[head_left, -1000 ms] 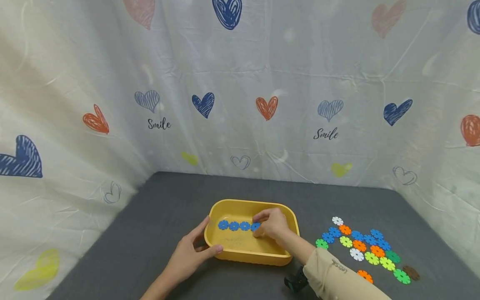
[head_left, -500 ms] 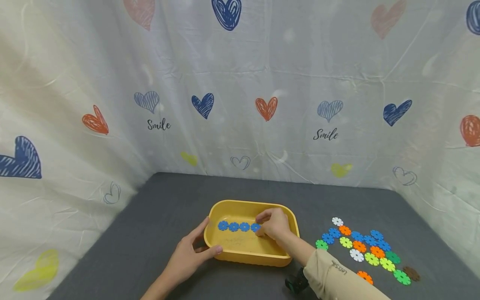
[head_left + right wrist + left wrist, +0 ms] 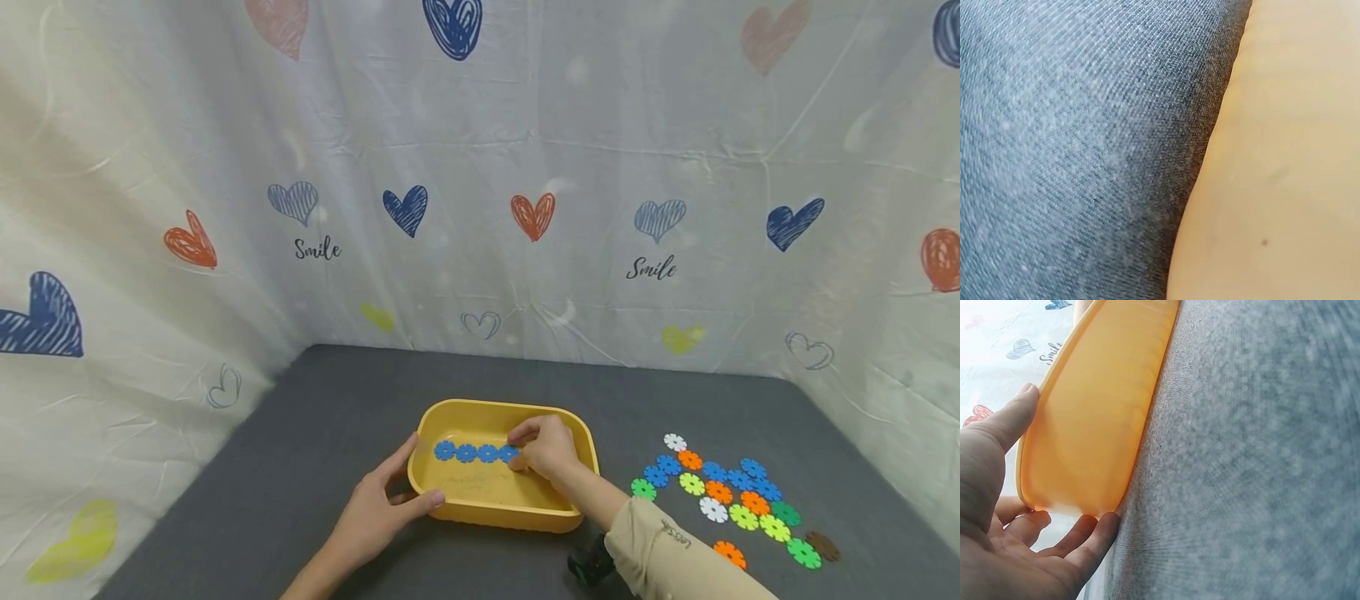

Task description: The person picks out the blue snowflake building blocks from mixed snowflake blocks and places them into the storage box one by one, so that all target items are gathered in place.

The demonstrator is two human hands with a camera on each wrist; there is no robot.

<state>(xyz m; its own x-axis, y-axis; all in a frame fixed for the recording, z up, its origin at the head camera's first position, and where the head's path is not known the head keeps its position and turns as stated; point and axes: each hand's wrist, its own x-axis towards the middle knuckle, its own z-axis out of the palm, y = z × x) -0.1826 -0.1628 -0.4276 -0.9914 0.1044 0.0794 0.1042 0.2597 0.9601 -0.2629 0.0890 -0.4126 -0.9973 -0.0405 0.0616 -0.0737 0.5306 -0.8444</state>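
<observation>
A yellow plastic tub [image 3: 480, 507] stands on the grey cloth. My left hand [image 3: 378, 508] holds its left end, thumb at the front corner of the rim; in the left wrist view the other fingers [image 3: 1102, 534] press the end wall. Inside lies a row of blue snowflake building discs [image 3: 467, 453], joined edge to edge. My right hand [image 3: 546, 448] reaches over the front wall and pinches the rightmost blue disc [image 3: 508, 453] between thumb and fingers, which partly cover it. The right wrist view shows only the tub's outer wall [image 3: 1266, 181] and cloth, not the hand.
Right of the tub, many loose snowflake discs lie flat: blue, orange [image 3: 718, 492], yellow-green [image 3: 744, 517], green [image 3: 804, 553], white [image 3: 713, 509] and brown [image 3: 822, 546]. A black device [image 3: 591, 563] sits under the right sleeve. A heart-printed curtain [image 3: 480, 275] hangs around the table.
My right hand and the blue row shifted slightly right, then slightly back left. The left hand has stayed on the tub.
</observation>
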